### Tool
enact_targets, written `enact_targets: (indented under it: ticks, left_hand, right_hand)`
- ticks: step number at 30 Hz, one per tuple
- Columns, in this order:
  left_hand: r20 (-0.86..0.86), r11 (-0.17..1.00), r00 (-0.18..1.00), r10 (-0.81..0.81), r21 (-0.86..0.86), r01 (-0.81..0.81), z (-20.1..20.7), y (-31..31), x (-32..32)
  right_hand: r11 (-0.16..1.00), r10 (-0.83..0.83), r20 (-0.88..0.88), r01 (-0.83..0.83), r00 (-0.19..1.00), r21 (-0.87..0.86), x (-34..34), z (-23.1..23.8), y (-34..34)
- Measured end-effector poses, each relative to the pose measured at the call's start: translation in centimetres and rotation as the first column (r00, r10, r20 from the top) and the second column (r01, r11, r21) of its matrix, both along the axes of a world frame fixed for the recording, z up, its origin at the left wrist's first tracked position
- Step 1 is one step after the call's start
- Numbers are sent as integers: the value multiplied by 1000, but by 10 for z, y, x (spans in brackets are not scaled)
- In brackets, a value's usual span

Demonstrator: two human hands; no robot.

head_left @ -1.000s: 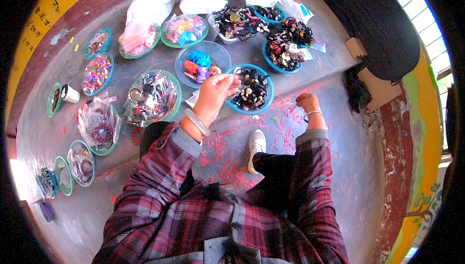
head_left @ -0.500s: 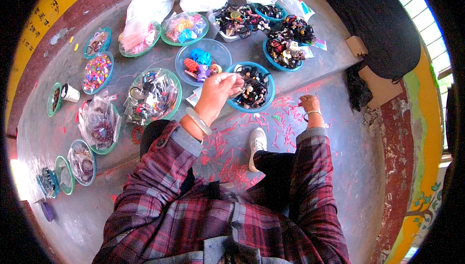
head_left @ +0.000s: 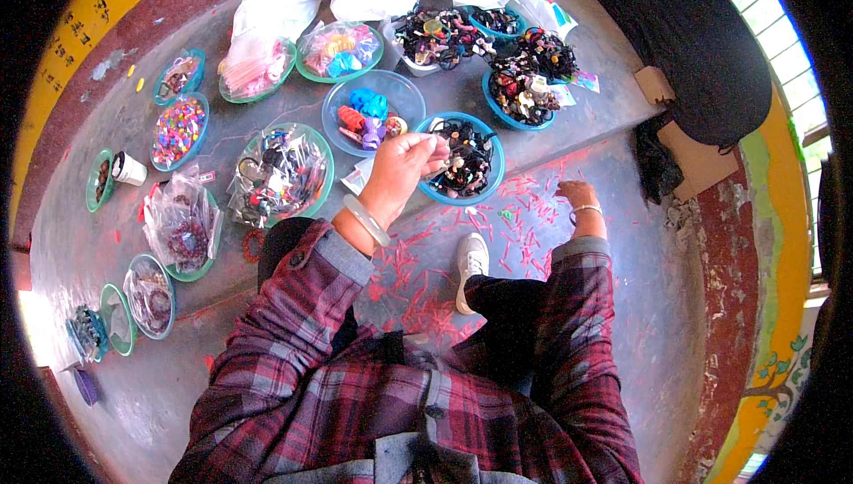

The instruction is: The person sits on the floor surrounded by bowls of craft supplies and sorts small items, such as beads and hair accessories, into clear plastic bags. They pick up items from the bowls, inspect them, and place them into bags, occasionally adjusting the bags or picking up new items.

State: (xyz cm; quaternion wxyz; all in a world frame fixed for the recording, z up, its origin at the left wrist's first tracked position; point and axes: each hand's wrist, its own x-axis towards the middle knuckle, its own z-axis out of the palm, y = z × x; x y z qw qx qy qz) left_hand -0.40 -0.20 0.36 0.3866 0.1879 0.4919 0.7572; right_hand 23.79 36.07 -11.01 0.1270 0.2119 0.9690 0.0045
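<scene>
My left hand (head_left: 402,171), with a pale bangle (head_left: 365,220) at the wrist, is raised by the near-left side of a blue bowl (head_left: 499,170) of black hair ties (head_left: 472,157). Its thumb and fingertips are pressed together; whatever they pinch is too small to make out. Out to the right, my right hand (head_left: 580,194) hangs over the floor with its fingers curled in, and what they hold is hidden. A clear basin (head_left: 334,133) behind my left hand contains bundles in blue (head_left: 368,104), red and purple.
Red scraps (head_left: 426,302) litter the floor around my shoe (head_left: 474,257). Several bowls of small goods spread to the left, among them a green bowl (head_left: 330,162) of packaged pieces. Another blue bowl (head_left: 490,100) is heaped with dark hair ties. A black bag (head_left: 656,160) lies at the right.
My right hand has shifted a little to the right, and its wrist has turned. My left hand holds nearly the same place and pinch.
</scene>
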Motion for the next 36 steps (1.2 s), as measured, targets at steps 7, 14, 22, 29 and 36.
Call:
enact_targets:
  ticks: [7,14,22,29,36]
  left_hand:
    - [-1,1000,1000,-13,-3,13,1,2,2]
    - [-31,1000,1000,1,-17,-2,-3,-2,1]
    - [-31,999,998,-51,0,51,8,11,9]
    - [-19,999,1000,-18,-44,17,4,1,4]
    - [-29,999,999,-29,-39,28,5,2,4]
  right_hand:
    - [987,-153,138,144,979,67,-14,6,-2]
    - [990,140,3,-140,990,25,-16,40,-29]
    - [844,-524,-4,520,852,128,21,-25,36]
    - [673,-730,-82,693,679,-257,-23,38,-29]
    - [616,-738,-80,621,670,-484,-26,70,-64]
